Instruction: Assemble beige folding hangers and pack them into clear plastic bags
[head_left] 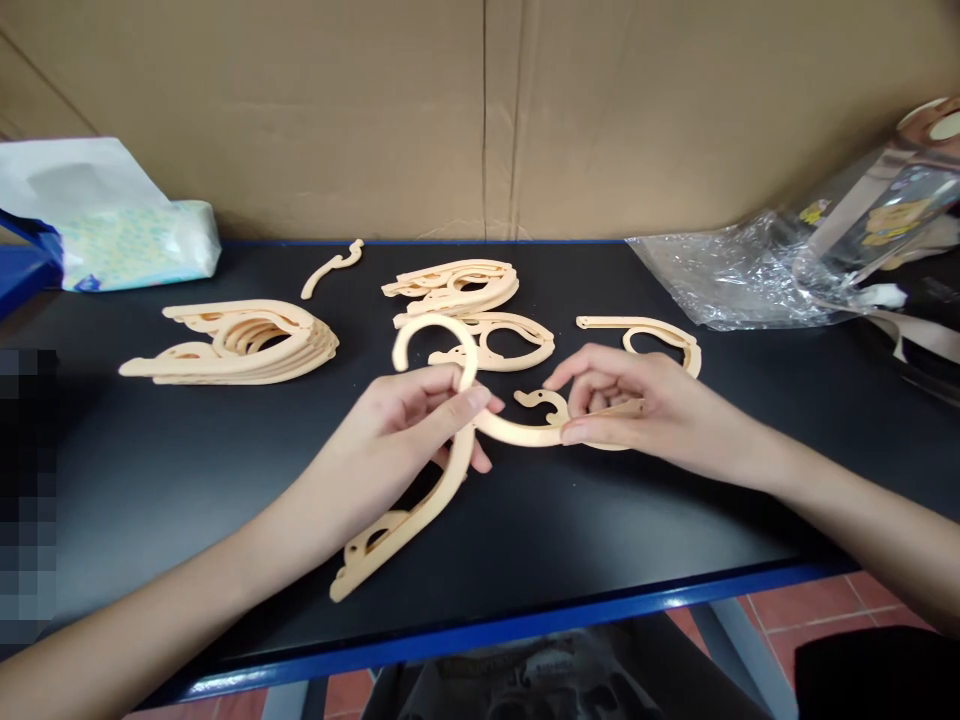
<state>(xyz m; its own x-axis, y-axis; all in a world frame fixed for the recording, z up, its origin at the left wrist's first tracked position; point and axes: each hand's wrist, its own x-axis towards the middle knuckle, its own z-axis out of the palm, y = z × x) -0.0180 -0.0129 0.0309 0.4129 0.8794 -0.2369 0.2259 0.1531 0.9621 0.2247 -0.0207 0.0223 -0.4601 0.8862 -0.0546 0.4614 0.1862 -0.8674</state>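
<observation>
A beige plastic folding hanger point(397, 538) is held over the black table, its hook curving up and one arm slanting down to the lower left. My left hand point(405, 420) pinches it at the centre joint, just below the hook, thumb on top. On its other arm, which extends to the right, my right hand point(652, 400) is closed with thumb and fingers, partly covering that arm. Just behind my right hand lies a loose hanger arm point(637, 325).
Folded hangers point(300, 370) are stacked at the left, and more hangers point(491, 270) lie at the back middle. A small curved piece point(326, 270) rests near the back edge. A tissue pack point(142, 240) sits back left; clear plastic wrapping point(720, 270) and a transparent bag point(885, 210) are back right.
</observation>
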